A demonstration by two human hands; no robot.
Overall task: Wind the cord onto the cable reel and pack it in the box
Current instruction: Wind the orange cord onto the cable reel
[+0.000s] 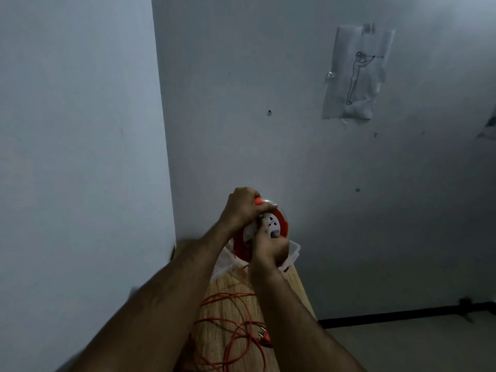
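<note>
An orange cable reel point(281, 224) with a white socket face is held up above a narrow wooden table point(230, 288). My left hand point(241, 205) grips the reel's orange handle at the top. My right hand point(268, 249) is curled on the white face of the reel, fingers blurred. Orange cord point(230, 334) lies in loose loops on the table, with its orange plug point(264, 337) near the right edge. A clear plastic box point(291, 255) stands on the table behind the reel, mostly hidden by my arms.
The table stands in a corner, with a grey wall close on the left and another behind. A taped paper with a line drawing point(355, 76) hangs on the back wall. Floor with a dark skirting strip point(402, 315) lies to the right.
</note>
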